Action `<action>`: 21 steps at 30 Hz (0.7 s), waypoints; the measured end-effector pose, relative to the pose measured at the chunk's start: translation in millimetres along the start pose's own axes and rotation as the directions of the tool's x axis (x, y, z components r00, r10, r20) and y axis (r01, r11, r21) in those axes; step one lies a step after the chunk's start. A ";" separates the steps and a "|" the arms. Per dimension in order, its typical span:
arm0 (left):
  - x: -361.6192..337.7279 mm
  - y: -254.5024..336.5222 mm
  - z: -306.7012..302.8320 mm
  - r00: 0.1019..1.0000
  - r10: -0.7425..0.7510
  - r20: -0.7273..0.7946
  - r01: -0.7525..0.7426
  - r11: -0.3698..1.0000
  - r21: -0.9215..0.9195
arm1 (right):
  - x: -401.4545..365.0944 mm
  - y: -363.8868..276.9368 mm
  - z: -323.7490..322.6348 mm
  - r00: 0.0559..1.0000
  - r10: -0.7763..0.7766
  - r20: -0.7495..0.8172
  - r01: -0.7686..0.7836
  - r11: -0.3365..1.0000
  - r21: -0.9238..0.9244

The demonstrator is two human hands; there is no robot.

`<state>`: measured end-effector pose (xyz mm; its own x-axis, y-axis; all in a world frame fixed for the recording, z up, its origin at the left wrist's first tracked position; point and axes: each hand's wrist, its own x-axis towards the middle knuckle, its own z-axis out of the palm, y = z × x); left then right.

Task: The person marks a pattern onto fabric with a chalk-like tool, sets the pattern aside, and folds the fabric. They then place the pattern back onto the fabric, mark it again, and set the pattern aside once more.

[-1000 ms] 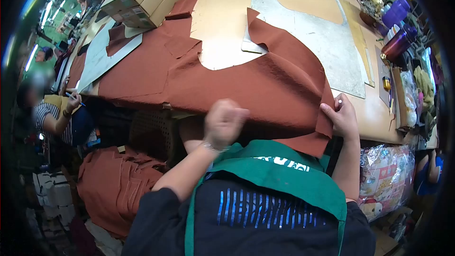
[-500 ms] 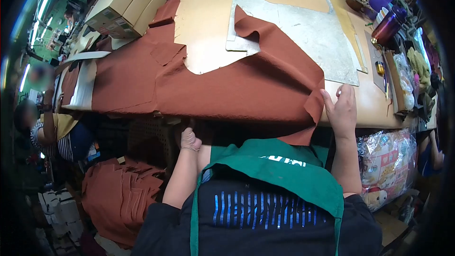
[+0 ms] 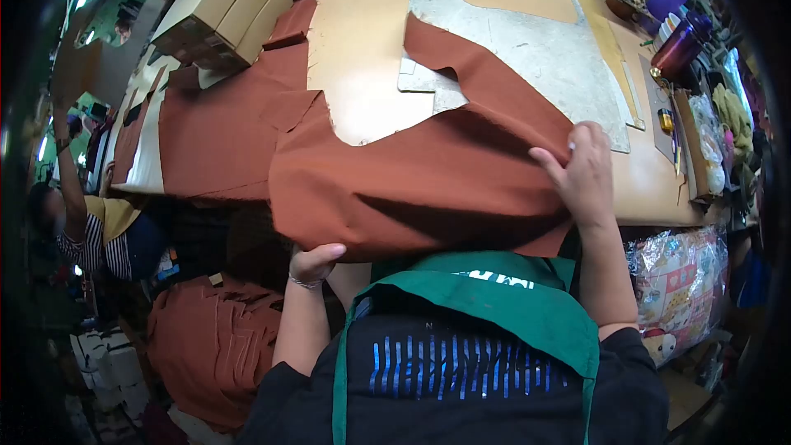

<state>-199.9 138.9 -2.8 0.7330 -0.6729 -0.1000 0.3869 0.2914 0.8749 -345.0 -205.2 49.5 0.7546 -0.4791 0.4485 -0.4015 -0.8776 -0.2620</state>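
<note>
A rust-brown fabric piece (image 3: 412, 173) with a curved cut-out lies partly on the table, its near edge lifted and hanging over the table's front. My left hand (image 3: 311, 264) is closed on the near left corner, thumb on top and the other fingers hidden beneath the cloth. At the right end my right hand (image 3: 587, 173) grips the same piece, fingers bent at its edge and thumb over the cloth. A fold runs between the two hands. Under the fabric's far strip lies a pale, worn pattern board (image 3: 527, 58).
More rust-brown fabric (image 3: 214, 140) covers the table's left side, beside cardboard boxes (image 3: 222, 16). A stack of cut fabric (image 3: 214, 354) sits low at left. Bottles (image 3: 682, 41) and tools line the right edge. A plastic-wrapped bundle (image 3: 680, 288) stands below. Another person (image 3: 115, 231) is at far left.
My left hand has come from under the table edge to grip the fabric's near corner. My right hand has closed on the right end. The near edge is lifted toward me.
</note>
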 end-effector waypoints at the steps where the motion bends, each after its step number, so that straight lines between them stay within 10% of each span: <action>1: 3.7 8.8 6.2 0.996 0.060 0.061 -0.055 0.995 -0.078 | -0.4 0.6 3.7 0.999 0.033 0.037 -0.031 0.999 -0.042; 4: 6.7 25.0 45.6 0.971 0.230 0.071 -0.209 0.951 -0.228 | -5.8 6.2 10.6 0.981 0.152 0.117 -0.132 0.978 -0.163; 7: 5.0 14.2 18.1 0.997 0.044 0.068 -0.030 0.980 -0.197 | -21.9 29.8 5.6 0.960 0.224 0.168 -0.195 0.965 -0.175; 12: 0.0 37.5 22.9 0.999 0.038 0.023 -0.038 0.999 -0.021 | -34.6 51.8 -19.1 0.884 0.259 0.390 -0.324 0.940 0.109; 13: 1.9 45.4 30.0 0.982 0.155 -0.106 -0.117 0.946 0.301 | -31.2 53.4 -33.2 0.854 0.258 0.453 -0.378 0.904 0.198; 15: 14.2 60.7 44.7 0.854 0.471 -0.220 -0.093 0.554 0.827 | -26.4 62.5 -76.2 0.792 0.279 0.543 -0.610 0.379 0.696; 16: 23.1 68.3 51.5 0.759 0.624 -0.187 0.016 0.269 0.963 | -28.4 76.0 -91.1 0.919 0.256 0.301 -0.379 0.356 0.854; 17: 35.1 76.3 57.7 0.658 0.747 -0.093 0.170 -0.027 0.985 | -11.6 40.1 -106.1 0.965 0.238 0.113 -0.109 -0.032 0.994; 19: 72.0 96.5 69.3 0.661 0.750 -0.022 -0.242 0.240 0.940 | 11.3 77.9 -105.5 0.989 0.088 0.118 -0.115 -0.041 0.992; 21: 124.6 117.4 81.5 0.822 0.569 0.000 -0.561 0.810 0.174 | 54.7 82.5 -81.7 0.942 0.296 0.156 -0.185 0.070 0.980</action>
<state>-108.8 33.9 126.0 0.8229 -0.3872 0.4159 -0.1953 0.4946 0.8469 -379.2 -305.3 122.2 0.6735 -0.7083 0.2115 0.3413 0.0442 -0.9389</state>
